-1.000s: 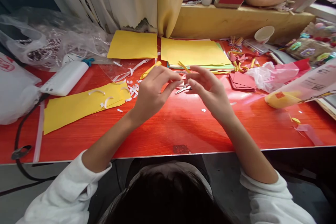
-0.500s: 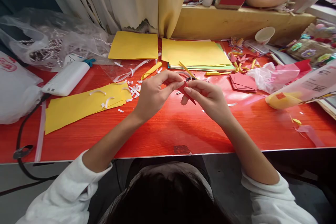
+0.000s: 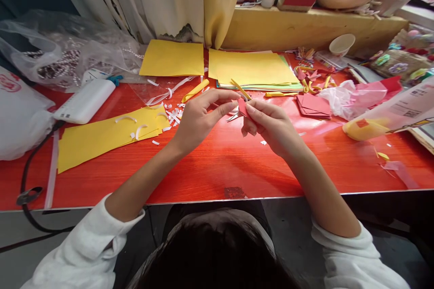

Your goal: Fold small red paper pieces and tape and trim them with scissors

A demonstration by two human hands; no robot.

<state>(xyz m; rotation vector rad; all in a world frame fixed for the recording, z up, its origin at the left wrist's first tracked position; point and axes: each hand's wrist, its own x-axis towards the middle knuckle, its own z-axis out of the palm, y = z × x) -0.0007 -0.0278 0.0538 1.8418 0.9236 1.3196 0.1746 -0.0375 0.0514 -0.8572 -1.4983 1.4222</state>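
Note:
A small folded piece of red paper (image 3: 242, 107) is between my hands, above the middle of the red table (image 3: 210, 167). My right hand (image 3: 271, 124) pinches it between thumb and fingers. My left hand (image 3: 200, 119) has its thumb and forefinger closed at the paper's left edge. Scissors (image 3: 232, 118) lie partly hidden beneath my hands. A thin yellow paper strip (image 3: 240, 89) shows just behind them. To the right sits a stack of red paper squares (image 3: 313, 106).
Yellow sheets (image 3: 251, 67) lie at the back, with yellow strips (image 3: 108, 137) and white scraps (image 3: 174, 117) to the left. A power bank (image 3: 86, 100) and plastic bags (image 3: 23, 115) stand far left. A clear cup (image 3: 393, 110) lies at the right.
The red paper has turned in my fingers, and its pointed lower end no longer shows. My right hand has shifted slightly right, widening the space between the hands.

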